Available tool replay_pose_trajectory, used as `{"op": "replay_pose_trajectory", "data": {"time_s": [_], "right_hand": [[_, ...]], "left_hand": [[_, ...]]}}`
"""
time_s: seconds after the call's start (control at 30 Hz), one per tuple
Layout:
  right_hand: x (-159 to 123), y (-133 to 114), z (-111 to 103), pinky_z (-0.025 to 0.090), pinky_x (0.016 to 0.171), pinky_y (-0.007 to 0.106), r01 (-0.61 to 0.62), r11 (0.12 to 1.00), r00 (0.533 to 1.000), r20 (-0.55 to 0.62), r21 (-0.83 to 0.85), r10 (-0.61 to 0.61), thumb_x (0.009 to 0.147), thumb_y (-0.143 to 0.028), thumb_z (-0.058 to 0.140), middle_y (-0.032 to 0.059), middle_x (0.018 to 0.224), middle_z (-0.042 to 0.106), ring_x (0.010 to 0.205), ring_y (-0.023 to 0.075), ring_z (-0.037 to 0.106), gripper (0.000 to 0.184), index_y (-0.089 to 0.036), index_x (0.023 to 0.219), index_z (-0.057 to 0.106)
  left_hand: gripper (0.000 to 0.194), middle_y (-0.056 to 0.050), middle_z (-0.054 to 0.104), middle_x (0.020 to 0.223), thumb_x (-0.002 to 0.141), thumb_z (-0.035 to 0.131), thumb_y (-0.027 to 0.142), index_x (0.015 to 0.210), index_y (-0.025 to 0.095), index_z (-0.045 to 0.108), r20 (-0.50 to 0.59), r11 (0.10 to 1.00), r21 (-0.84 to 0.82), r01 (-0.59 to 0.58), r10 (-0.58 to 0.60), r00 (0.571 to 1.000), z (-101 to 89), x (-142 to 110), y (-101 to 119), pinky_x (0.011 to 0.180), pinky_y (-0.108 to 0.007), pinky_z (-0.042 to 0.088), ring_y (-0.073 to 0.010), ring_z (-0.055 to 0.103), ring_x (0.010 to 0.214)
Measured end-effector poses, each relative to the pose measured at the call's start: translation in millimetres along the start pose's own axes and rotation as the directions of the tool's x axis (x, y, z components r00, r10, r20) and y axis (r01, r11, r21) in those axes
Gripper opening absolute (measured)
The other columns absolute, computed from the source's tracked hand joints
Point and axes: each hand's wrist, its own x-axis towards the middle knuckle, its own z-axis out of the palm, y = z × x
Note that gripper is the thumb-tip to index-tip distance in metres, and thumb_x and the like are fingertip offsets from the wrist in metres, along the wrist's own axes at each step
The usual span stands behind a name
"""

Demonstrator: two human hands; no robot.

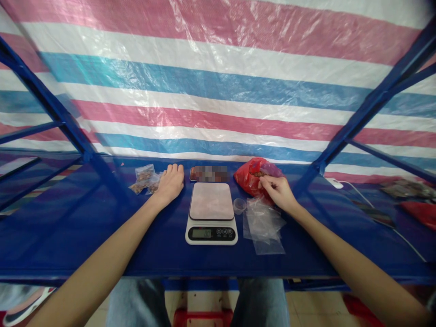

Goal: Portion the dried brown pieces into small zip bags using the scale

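Basically scale (211, 213) on blue bench (68, 236) w/ tarp (218, 91) behind.

Head-worn view, forward and down

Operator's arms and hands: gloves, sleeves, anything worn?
Nothing visible is worn. The left forearm and right forearm are bare, with no sleeves, and the left hand and right hand have no gloves, and no watch, band or ring that I can make out.

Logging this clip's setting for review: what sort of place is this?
Probably a makeshift packing station for small goods: a digital scale on a blue-topped bench, loose clear plastic bags beside it, and a striped tarpaulin hung behind as a wall.
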Motion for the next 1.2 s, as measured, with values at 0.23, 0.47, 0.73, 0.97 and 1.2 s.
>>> {"op": "replay_pose_trajectory", "data": {"time_s": [0.23,0.47,0.73,0.97,1.2], "right_hand": [[1,0,-2,0.033,0.050,0.029,-0.032,0.999,0.999,-0.021,-0.014,0.032,0.104,-0.062,0.050,0.0003,0.055,0.057,0.047,0.0132,0.045,0.060,-0.019,0.065,0.067],[2,-2,0,0.034,0.049,0.030,-0.043,0.999,0.998,-0.054,-0.017,0.042,0.102,-0.066,0.051,0.0008,0.054,0.058,0.046,0.0137,0.046,0.063,-0.020,0.062,0.065],[1,-1,0,0.035,0.050,0.030,-0.068,0.998,0.993,-0.102,-0.017,0.066,0.102,-0.065,0.051,0.0007,0.053,0.057,0.046,0.0138,0.045,0.063,-0.020,0.060,0.064],[0,7,-1,0.041,0.053,0.030,-0.109,0.994,0.986,-0.131,-0.014,0.106,0.102,-0.068,0.052,0.0037,0.058,0.065,0.051,0.0162,0.054,0.064,-0.020,0.061,0.065],[-1,13,-4,0.035,0.051,0.030,-0.097,0.994,0.985,-0.145,-0.048,0.089,0.103,-0.060,0.053,0.0006,0.053,0.056,0.047,0.0139,0.045,0.059,-0.019,0.063,0.067]], "left_hand": [[0.037,-0.021,0.063,0.125,0.095,0.042,0.007,0.126,0.012,0.060,0.013,1.000,-0.012,-0.013,0.013,1.000,-3.4,0,0,0.099,-0.046,0.051,-0.0349,0.056,0.122],[0.040,-0.016,0.064,0.124,0.091,0.046,0.005,0.126,0.018,0.060,0.016,0.998,-0.045,-0.045,0.046,0.999,0.9,2,-7,0.101,-0.044,0.051,-0.0333,0.056,0.122],[0.038,-0.016,0.063,0.122,0.092,0.045,0.005,0.124,0.016,0.062,0.001,0.992,-0.105,-0.066,0.067,0.998,2.7,3,-12,0.101,-0.043,0.051,-0.0324,0.060,0.118],[0.037,-0.014,0.065,0.123,0.097,0.043,0.010,0.127,0.020,0.062,-0.026,0.977,-0.200,-0.077,0.073,0.997,2.3,5,-18,0.099,-0.039,0.052,-0.0287,0.065,0.116],[0.032,-0.013,0.070,0.103,0.105,0.037,0.022,0.116,0.019,0.067,-0.090,0.962,-0.271,-0.029,0.005,0.996,-2.1,1,-8,0.092,-0.040,0.053,-0.0305,0.069,0.105]]}}
